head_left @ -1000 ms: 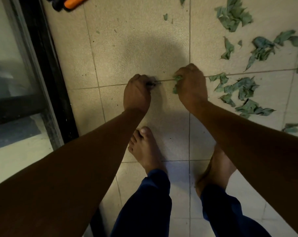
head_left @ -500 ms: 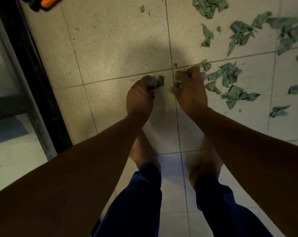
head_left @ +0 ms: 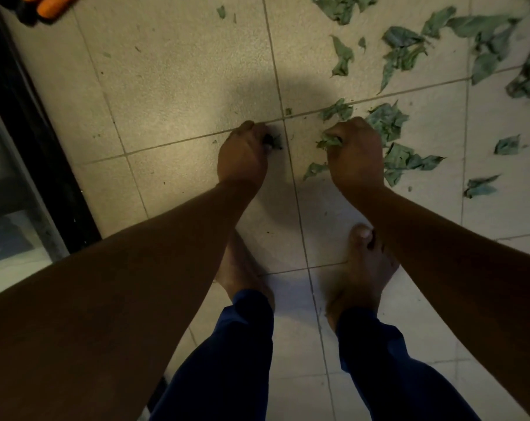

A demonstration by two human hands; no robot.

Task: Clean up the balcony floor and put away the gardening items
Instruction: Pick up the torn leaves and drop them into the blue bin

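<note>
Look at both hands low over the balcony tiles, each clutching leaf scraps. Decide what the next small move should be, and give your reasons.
Probably the right hand should shift slightly right and gather the torn leaves lying beside it. Both it and the left hand already hold scraps in their grip, yet many leaves still litter the floor tiles to the right, and that clump looks nearest.

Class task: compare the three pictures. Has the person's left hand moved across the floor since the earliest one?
Yes. The left hand, gripping leaf scraps, has drawn back toward the person: its knuckles were past the cross grout line, and now mostly sit on its near side.
</note>
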